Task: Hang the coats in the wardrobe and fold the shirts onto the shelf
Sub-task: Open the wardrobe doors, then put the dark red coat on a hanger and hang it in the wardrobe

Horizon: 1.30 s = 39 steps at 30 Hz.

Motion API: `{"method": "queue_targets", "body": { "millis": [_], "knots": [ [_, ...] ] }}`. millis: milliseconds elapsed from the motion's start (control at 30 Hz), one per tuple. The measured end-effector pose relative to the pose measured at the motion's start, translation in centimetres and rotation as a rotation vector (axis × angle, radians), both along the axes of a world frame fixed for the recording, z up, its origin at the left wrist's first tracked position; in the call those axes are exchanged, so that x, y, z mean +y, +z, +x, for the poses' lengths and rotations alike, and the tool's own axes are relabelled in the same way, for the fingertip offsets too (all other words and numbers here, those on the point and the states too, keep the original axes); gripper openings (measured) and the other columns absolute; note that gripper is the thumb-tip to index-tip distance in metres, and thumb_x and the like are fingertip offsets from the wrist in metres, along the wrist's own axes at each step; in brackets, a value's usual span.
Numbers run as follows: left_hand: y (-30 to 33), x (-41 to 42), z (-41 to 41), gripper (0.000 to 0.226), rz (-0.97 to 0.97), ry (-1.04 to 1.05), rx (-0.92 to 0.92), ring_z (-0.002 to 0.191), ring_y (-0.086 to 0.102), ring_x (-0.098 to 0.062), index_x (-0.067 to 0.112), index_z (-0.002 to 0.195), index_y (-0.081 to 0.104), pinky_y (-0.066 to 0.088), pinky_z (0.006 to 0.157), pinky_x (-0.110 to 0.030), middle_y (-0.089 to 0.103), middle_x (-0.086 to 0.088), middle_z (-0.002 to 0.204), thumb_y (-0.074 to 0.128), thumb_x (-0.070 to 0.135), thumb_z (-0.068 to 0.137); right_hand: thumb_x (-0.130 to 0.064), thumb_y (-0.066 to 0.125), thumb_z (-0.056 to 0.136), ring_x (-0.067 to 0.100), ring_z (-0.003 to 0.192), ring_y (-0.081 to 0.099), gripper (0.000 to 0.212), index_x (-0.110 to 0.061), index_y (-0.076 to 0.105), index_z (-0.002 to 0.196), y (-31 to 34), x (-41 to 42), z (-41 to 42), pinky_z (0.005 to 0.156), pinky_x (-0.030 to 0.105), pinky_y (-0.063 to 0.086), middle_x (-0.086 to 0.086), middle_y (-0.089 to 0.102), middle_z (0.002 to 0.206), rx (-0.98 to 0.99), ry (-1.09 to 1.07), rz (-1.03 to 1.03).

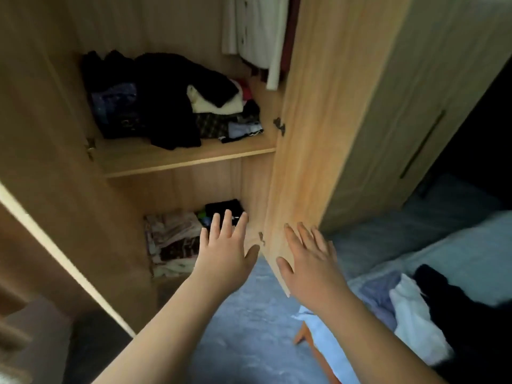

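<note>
The wooden wardrobe stands open in front of me. Its shelf (177,162) carries a loose pile of dark and light clothes (171,101). A white garment (255,31) hangs at the top right inside. More folded clothes (171,242) lie in the bottom compartment. My left hand (227,250) reaches forward with straight, spread fingers in front of the lower compartment and holds nothing. My right hand (310,261) is flat with spread fingers against the lower part of the right wardrobe door (318,134). A heap of white, blue and black clothes (421,314) lies on the bed at the right.
The left wardrobe door (55,239) swings out towards me at the left. A bed with pale blue bedding (457,245) fills the right side. Blue-grey carpet (249,328) covers the floor between the bed and the wardrobe.
</note>
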<state>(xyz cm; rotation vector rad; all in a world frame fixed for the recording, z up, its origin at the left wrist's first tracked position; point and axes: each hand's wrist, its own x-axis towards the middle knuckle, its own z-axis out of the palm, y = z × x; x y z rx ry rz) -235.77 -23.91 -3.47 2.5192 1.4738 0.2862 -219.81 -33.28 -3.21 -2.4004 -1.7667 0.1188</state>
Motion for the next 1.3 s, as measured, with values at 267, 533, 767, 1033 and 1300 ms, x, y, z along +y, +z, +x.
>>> {"method": "queue_targets", "body": {
  "millis": [267, 533, 767, 1033, 1300],
  "knots": [
    [-0.5, -11.2, 18.3, 0.073, -0.027, -0.337, 0.081, 0.152, -0.008, -0.031, 0.028, 0.158, -0.005, 0.003, 0.122, -0.051, -0.007, -0.007, 0.166, 0.032, 0.055, 0.1, -0.058, 0.019, 0.086, 0.032, 0.149, 0.018, 0.076, -0.026, 0.021, 0.155, -1.3, -16.1, 14.1, 0.116, 0.055, 0.023, 0.007, 0.024, 0.162, 0.035, -0.348, -0.004],
    [-1.8, -26.7, 36.0, 0.073, -0.037, -0.672, 0.078, 0.153, -0.003, -0.028, 0.03, 0.157, 0.001, 0.007, 0.122, -0.05, 0.0, -0.004, 0.167, 0.036, 0.055, 0.099, -0.05, 0.039, 0.098, 0.026, 0.152, 0.003, 0.072, -0.029, 0.005, 0.157, -3.5, -35.9, 26.7, 0.122, 0.047, 0.012, 0.003, 0.008, 0.165, 0.08, -0.674, 0.003],
    [-3.8, -36.1, 44.6, 0.073, -0.034, -0.844, 0.12, 0.152, 0.002, -0.029, 0.029, 0.158, 0.006, 0.012, 0.122, -0.05, 0.007, -0.007, 0.166, 0.04, 0.054, 0.098, -0.051, 0.042, 0.096, 0.027, 0.151, 0.008, 0.074, -0.027, 0.009, 0.157, -5.6, -47.5, 32.3, 0.121, 0.048, 0.019, 0.005, 0.014, 0.164, 0.123, -0.871, -0.004],
    [-5.8, -40.5, 53.3, 0.074, -0.095, -1.004, 0.143, 0.152, 0.006, -0.03, 0.028, 0.158, 0.009, 0.016, 0.121, -0.051, 0.012, -0.008, 0.165, 0.044, 0.05, 0.097, -0.05, 0.044, 0.096, 0.027, 0.151, 0.01, 0.073, -0.026, 0.012, 0.157, -7.9, -51.6, 36.8, 0.122, 0.044, 0.017, 0.006, 0.017, 0.164, 0.174, -1.016, 0.007],
    [-9.1, -41.8, 64.0, 0.074, -0.183, -1.137, 0.189, 0.151, 0.008, -0.031, 0.025, 0.158, 0.008, 0.017, 0.122, -0.05, 0.012, -0.011, 0.165, 0.044, 0.049, 0.097, -0.047, 0.045, 0.094, 0.028, 0.15, 0.013, 0.072, -0.025, 0.017, 0.156, -9.2, -52.8, 44.2, 0.121, 0.044, 0.019, 0.006, 0.021, 0.162, 0.185, -1.176, -0.037]
  ]
}}
